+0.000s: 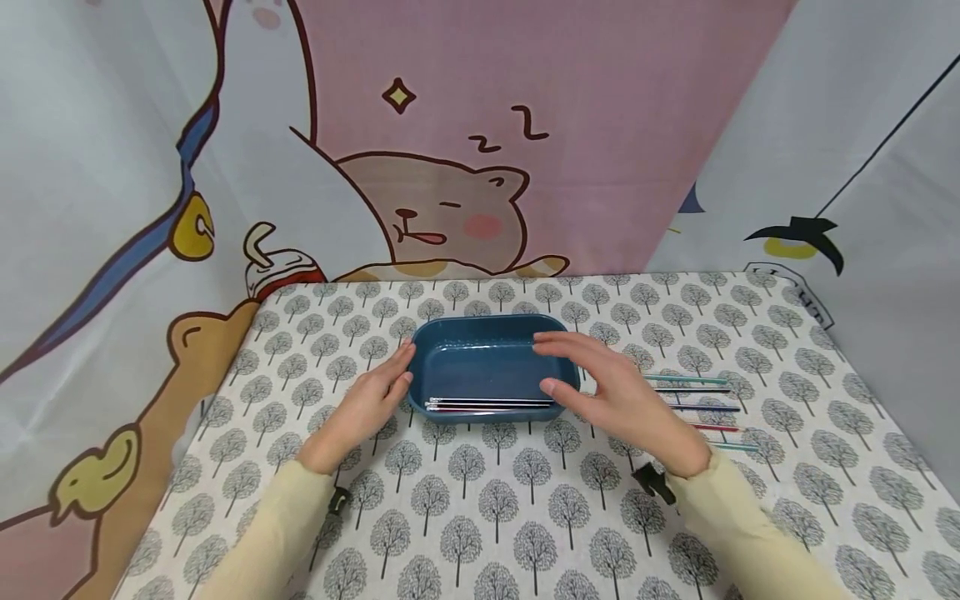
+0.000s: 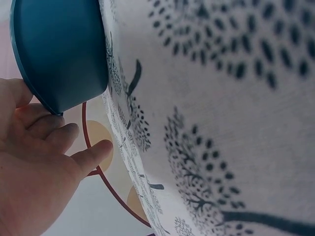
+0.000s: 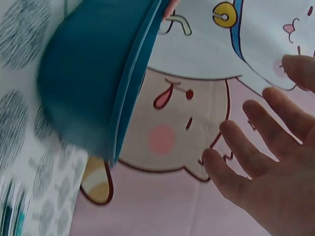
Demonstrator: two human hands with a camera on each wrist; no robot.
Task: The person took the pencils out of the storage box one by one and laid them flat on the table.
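Touching the left end of a glossy blue rounded-rectangular dish (image 1: 480, 372) on white tree-print cloth (image 1: 465, 546), the left hand (image 1: 372, 402) may be gripping; I cannot tell. The right hand (image 1: 618, 390), spread, holds nothing. Thin straight sticks (image 1: 487, 405) line the dish's near side.

Dish (image 1: 480, 367): blue, oblong, round-cornered, seated upright, open side up | inner sticks (image 1: 487, 405): thin, laid side by side lengthwise along its near wall | outer sticks (image 1: 708, 408): teal, black, blue, red, spaced roughly parallel to its right, partly hidden
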